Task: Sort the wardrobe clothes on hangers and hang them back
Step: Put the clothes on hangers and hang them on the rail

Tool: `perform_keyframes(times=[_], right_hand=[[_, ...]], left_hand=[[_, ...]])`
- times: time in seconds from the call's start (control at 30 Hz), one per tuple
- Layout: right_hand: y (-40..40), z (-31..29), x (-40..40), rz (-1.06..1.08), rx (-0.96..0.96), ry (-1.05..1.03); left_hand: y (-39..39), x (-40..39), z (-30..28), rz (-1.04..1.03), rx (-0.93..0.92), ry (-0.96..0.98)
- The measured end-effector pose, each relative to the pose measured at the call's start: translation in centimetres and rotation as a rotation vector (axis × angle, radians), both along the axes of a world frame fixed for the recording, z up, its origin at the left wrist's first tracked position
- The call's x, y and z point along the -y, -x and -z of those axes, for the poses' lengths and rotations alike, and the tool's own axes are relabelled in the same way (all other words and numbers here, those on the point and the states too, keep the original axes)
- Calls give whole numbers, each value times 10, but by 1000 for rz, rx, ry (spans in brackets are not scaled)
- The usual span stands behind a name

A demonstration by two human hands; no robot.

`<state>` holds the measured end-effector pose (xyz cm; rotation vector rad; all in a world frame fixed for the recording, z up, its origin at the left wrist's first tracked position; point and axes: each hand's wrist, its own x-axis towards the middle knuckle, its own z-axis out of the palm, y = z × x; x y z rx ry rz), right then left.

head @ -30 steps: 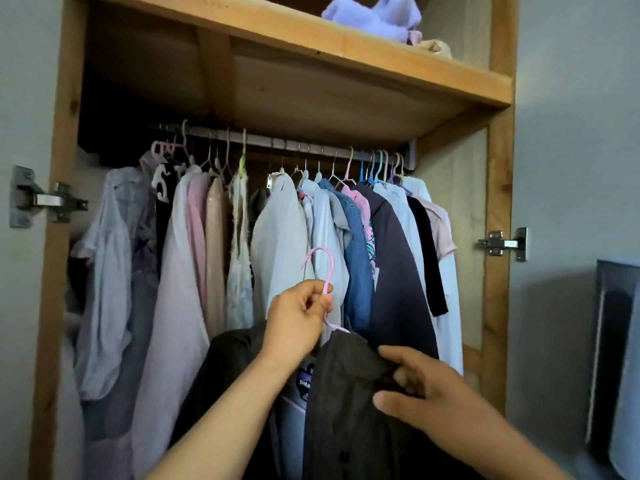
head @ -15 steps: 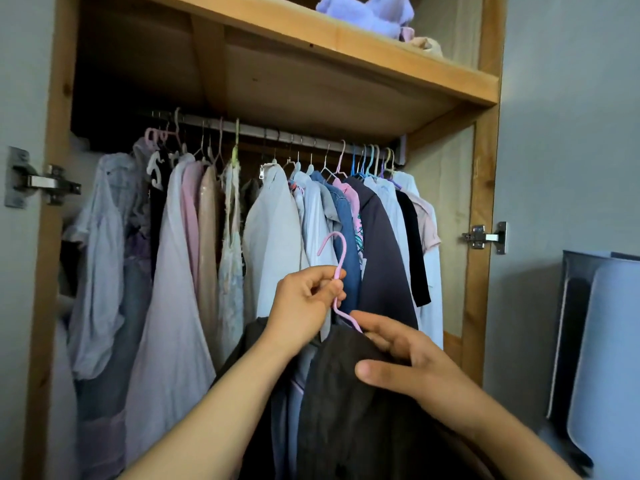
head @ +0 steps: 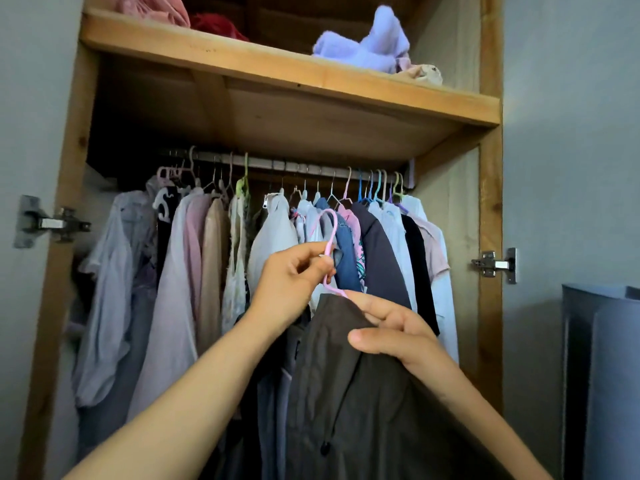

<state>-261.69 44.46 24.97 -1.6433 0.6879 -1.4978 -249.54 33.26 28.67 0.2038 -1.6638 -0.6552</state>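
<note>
No text, label, brand or number can be read anywhere in the head view. No legible print is borne by the clothes [head: 277, 244] hung below the rail [head: 294, 166] (their collars are seen too blurred and too small).

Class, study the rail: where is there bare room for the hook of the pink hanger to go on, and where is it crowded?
One gap shows on the rail, between the green hanger and the white zip jacket. Right of that, hooks crowd to the blue hangers; the left end is packed too. The left hand holds the pink hanger below the rail; the right hand grips the dark garment.
</note>
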Motion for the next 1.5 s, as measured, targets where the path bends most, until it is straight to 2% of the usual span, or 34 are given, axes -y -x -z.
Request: perform_keyframes(times=[0.3,0.53,0.8,1.07,1.27,1.37,1.5], right_hand=[[39,-3,-33,5,38,10],[59,-1,-58,174,130,-82],[65,-15,-71,408,75,-26],[60,-40,-56,513,11,46],[57,-59,-40,571,-52,78],[58,-60,-33,584,-70,68],[65,-59,-27,620,-95,72]], left_hand=[[27,20,-17,-158,-44,65],[70,55,-17,-219,130,162],[108,78,-27,-33,147,122],[122,119,-37,-42,247,244],[125,163,-31,156,427,230],[133,181,-28,-11,576,347],[143,198,-29,-171,675,413]])
